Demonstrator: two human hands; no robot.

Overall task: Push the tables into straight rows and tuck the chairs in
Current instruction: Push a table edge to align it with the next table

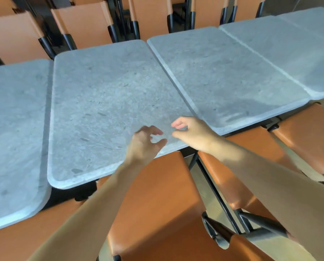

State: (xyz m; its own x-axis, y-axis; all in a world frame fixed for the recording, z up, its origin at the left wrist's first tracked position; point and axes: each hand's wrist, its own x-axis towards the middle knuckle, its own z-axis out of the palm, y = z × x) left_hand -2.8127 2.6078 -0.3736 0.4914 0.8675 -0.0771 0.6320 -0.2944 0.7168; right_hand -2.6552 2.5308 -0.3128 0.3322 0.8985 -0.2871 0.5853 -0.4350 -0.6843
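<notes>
Left hand: I see my left hand (pixel 145 143) over the near right corner of the centre table, fingers curled and spread apart, gripping nothing; whether the palm touches the stone I cannot tell
Right hand: my right hand (pixel 192 132) sits just beside the left one, at that same near right corner, thumb and fingers loosely parted with nothing between them; the fingertips look close to the surface, contact unclear
Far-left table: I see the far-left table (pixel 16 129) with its near edge lying closer to me than its neighbour's; a narrow gap runs between the two tops
Centre table: the centre table (pixel 104 102) is a grey speckled slab with rounded corners; both my hands are at its near right corner; its right edge meets the next top along a thin seam
Right table: the right table (pixel 229 80) sits flush against the centre one on its left; its near edge runs roughly in line with the centre table's
Far-right table: the far-right table (pixel 293 53) touches the right table's far side; the picture is soft there
Near chair: an orange near chair (pixel 157 194) stands below my forearms, its front tucked under the centre table's near edge
Right chairs: two more orange seats (pixel 298 140) line the near edge under the right table
Far chairs: a row of orange chair backs (pixel 85 21) stands along the far edges of the tables
</notes>
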